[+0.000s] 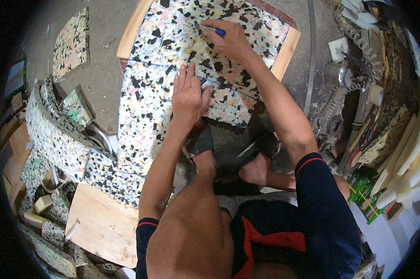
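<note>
A speckled foam sheet [144, 100] of white, black and coloured bits lies in front of me, with blue lines along its edges and across it. My left hand [189, 95] rests flat on it, fingers stretched out. Between its thumb and forefinger shows a small blue thing [203, 80]; whether the hand holds it I cannot tell. Farther off and to the right, my right hand [228, 42] is closed around a blue pen [218, 32], above the sheet's far part. Beneath that part, the edges of a wooden board [285, 53] stick out on both sides.
Foam offcuts [56, 132] pile up at the left, beside a curved wooden board [103, 223]. A separate foam piece [71, 44] lies on the floor at far left. A metal ruler strip [311, 60], coiled hose [333, 104] and pale foam strips [412, 158] are at the right.
</note>
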`<action>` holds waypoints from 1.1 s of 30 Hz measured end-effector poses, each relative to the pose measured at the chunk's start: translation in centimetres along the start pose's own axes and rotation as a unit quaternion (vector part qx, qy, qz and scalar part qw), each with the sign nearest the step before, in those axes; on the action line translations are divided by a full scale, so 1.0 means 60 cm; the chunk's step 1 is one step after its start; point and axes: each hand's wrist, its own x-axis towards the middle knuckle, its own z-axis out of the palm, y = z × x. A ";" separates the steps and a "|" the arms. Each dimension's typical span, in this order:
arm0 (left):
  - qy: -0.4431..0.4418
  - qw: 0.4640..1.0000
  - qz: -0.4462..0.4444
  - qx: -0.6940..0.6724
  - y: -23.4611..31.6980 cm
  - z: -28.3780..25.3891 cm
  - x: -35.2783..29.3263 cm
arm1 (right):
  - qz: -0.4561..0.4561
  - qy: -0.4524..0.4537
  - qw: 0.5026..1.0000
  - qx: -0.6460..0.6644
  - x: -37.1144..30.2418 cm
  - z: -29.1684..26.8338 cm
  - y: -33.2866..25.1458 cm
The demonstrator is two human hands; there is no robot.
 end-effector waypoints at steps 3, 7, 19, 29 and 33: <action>-0.010 1.000 -0.008 -0.014 0.001 0.004 0.000 | -0.021 -0.022 0.999 -0.033 -0.044 -0.021 -0.007; -0.043 0.995 -0.071 -0.062 0.002 -0.004 0.005 | 0.073 -0.062 0.995 0.015 -0.114 -0.081 -0.032; 0.022 0.920 -0.171 -0.352 0.033 -0.102 -0.036 | 0.220 -0.031 0.899 0.377 -0.194 -0.143 -0.173; -0.018 0.932 -0.106 -0.347 0.051 -0.123 -0.039 | 0.258 -0.068 0.901 0.343 -0.200 -0.145 -0.177; -0.026 0.947 -0.062 -0.313 0.057 -0.129 -0.039 | 0.272 -0.047 0.901 0.334 -0.207 -0.165 -0.172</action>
